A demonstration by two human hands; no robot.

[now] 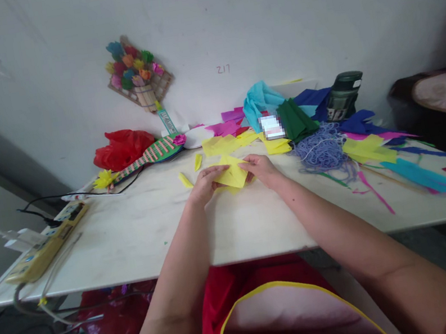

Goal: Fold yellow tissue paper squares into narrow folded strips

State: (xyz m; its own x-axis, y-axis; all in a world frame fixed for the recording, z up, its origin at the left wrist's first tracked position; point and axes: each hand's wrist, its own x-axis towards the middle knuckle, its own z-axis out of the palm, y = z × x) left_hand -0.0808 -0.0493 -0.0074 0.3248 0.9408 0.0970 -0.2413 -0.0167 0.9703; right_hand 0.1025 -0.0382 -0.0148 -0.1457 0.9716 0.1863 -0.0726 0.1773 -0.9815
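Observation:
A square-looking piece of yellow crepe paper (232, 173) is held over the middle of the table between my two hands. My left hand (205, 183) pinches its left edge, and my right hand (261, 169) grips the right edge with thumb and fingers. More yellow paper hangs just below the held piece. Two small yellow paper strips, one a folded strip (185, 180) and the other a short petal-like strip (197, 162), lie left of my left hand. Behind my hands a longer yellow paper sheet (230, 143) rests on the table.
On the left stand a power strip (48, 244) with cables and a decorated green fan shape (148, 155) beside a red plastic bag (124, 149). To the right are a purple yarn tangle (322, 148), a dark bottle (343, 96) and blue crepe paper (421, 175). A paper-flower craft (139, 72) hangs on the wall.

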